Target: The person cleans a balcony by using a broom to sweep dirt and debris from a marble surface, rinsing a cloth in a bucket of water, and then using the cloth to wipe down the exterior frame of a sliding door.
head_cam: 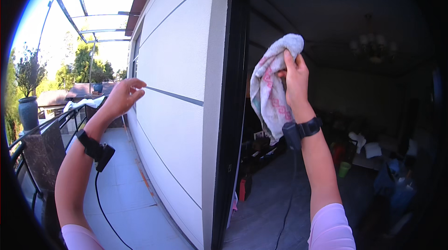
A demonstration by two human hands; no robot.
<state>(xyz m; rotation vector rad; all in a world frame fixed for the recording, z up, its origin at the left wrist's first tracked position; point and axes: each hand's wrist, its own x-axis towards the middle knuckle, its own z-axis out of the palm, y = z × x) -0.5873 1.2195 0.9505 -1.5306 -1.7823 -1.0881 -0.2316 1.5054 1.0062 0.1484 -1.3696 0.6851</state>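
Note:
My right hand (296,82) is raised in front of the dark doorway and grips a white terry towel (271,92) with a pink pattern. The towel hangs down in folds to the left of the fingers, beside the dark door frame (236,75). My left hand (126,94) is raised before the white outer wall (171,71), fingers bent and apart, with nothing in it. A gap separates it from the wall's edge and the towel. Each wrist wears a black strap with a small dark device and a cable.
On the left, a metal railing (64,120) meets a stone pillar bearing a blue-grey plant pot (28,113). A tiled balcony floor (122,180) runs along the wall. Inside the dim room are a chandelier (374,45), a green bin (344,168) and a sofa with cushions (372,150).

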